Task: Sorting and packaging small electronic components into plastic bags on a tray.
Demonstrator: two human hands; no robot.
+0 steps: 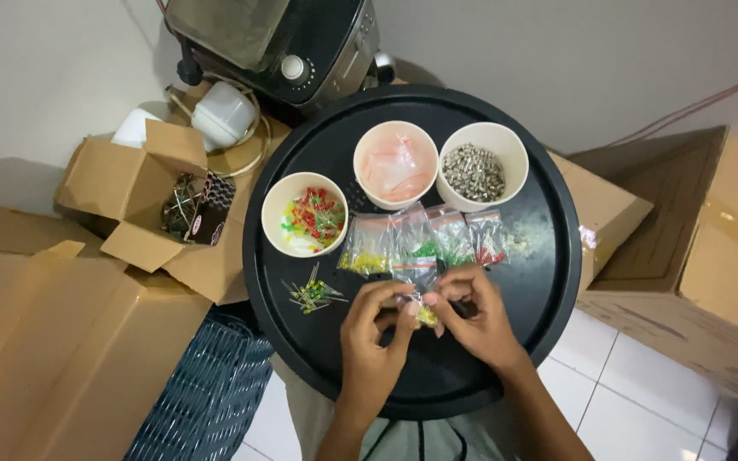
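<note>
Both my hands meet over the front middle of a round black tray [523, 290]. My left hand [371, 329] and my right hand [471, 316] pinch a small clear plastic bag [420, 286] with yellow LEDs in its bottom. Just beyond the hands lies a row of several small clear bags [424, 239] holding yellow, green and red LEDs. A loose pile of green and yellow LEDs [312, 294] lies on the tray left of my left hand.
Three white cups stand at the tray's far side: mixed coloured LEDs [305, 215], empty clear bags [395, 164], small metal parts [482, 166]. Cardboard boxes [143, 201] flank the tray; a dark appliance [288, 43] stands behind, a blue woven basket [207, 393] below left.
</note>
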